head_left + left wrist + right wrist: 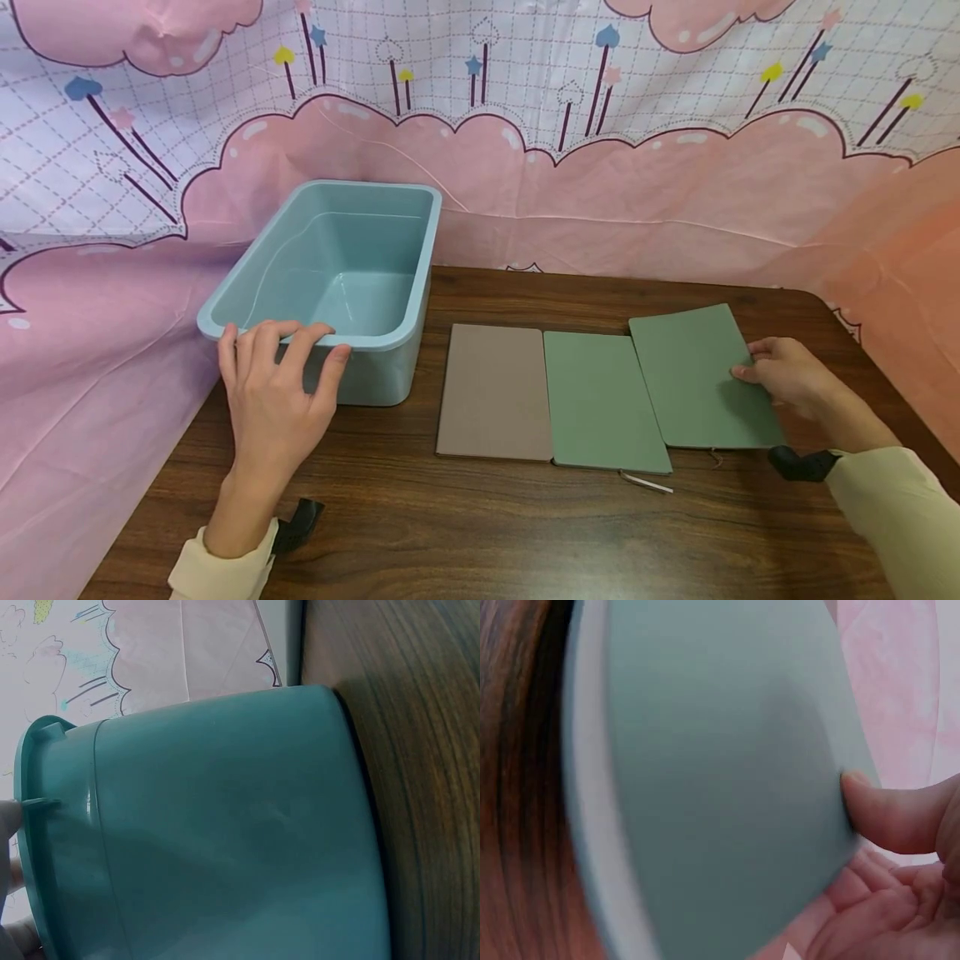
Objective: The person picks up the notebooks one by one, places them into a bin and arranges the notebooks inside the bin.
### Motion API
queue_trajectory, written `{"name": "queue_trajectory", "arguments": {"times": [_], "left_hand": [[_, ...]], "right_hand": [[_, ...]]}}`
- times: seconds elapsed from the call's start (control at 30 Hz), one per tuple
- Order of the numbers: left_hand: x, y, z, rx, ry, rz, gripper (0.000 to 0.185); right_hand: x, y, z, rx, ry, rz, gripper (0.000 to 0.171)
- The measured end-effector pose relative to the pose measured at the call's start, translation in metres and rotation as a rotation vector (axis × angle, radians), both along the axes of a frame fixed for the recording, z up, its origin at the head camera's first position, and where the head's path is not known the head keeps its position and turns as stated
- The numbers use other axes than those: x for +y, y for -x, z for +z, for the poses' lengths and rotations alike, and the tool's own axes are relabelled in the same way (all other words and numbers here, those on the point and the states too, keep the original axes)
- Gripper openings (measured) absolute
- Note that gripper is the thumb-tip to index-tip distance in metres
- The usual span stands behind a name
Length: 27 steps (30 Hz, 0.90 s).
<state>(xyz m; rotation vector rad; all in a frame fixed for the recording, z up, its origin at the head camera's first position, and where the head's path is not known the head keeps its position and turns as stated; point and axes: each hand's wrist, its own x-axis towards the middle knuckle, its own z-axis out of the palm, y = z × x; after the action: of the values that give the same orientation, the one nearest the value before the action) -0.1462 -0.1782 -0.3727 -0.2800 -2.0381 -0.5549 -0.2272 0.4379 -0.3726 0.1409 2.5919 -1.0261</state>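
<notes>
A light blue plastic bin (378, 367) stands on the table at the left. My left hand (279, 392) grips its near rim, fingers curled over the edge and thumb outside; the left wrist view shows the fingertips at the rim. At the right, my right hand (787, 375) pinches the right edge of a dark green notebook (697, 375), thumb on the cover and fingers underneath. This notebook is tilted, its right side raised, its left edge overlapping a lighter green notebook (603, 400). A brown notebook (497, 392) lies flat left of that one.
The dark wood table (480, 533) ends at a pink patterned cloth (600, 200) hanging behind it and at the sides. A pale ribbon (647, 482) sticks out below the lighter green notebook. Inside the bin only its bare walls and floor show.
</notes>
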Motion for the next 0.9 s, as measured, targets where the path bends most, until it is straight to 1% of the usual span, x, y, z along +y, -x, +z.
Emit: {"name": "queue_trajectory", "arguments": {"times": [0.13,0.27,0.4,0.63,0.77,0.9], "left_hand": [[-0.003,-0.001,0.002,-0.001,0.006,-0.01,0.051],[-0.008,-0.003,0.005,0.001,0.011,-0.016,0.05],[-0.012,-0.005,0.007,-0.002,0.009,-0.026,0.05],[-0.019,-0.008,0.01,-0.011,0.009,-0.05,0.049],[-0.022,-0.01,0.011,-0.012,0.008,-0.058,0.049],[-0.026,-0.012,0.013,-0.014,0.007,-0.068,0.048]], "right_hand": [[-0.004,-0.01,0.004,0.044,0.052,0.002,0.073],[-0.011,-0.019,0.007,0.119,0.083,0.01,0.075],[-0.018,-0.027,0.011,0.187,0.063,0.007,0.075],[-0.032,-0.043,0.016,0.288,0.002,-0.023,0.07],[-0.04,-0.052,0.021,0.324,-0.013,-0.039,0.068],[-0.048,-0.063,0.029,0.344,-0.019,-0.073,0.069]]}}
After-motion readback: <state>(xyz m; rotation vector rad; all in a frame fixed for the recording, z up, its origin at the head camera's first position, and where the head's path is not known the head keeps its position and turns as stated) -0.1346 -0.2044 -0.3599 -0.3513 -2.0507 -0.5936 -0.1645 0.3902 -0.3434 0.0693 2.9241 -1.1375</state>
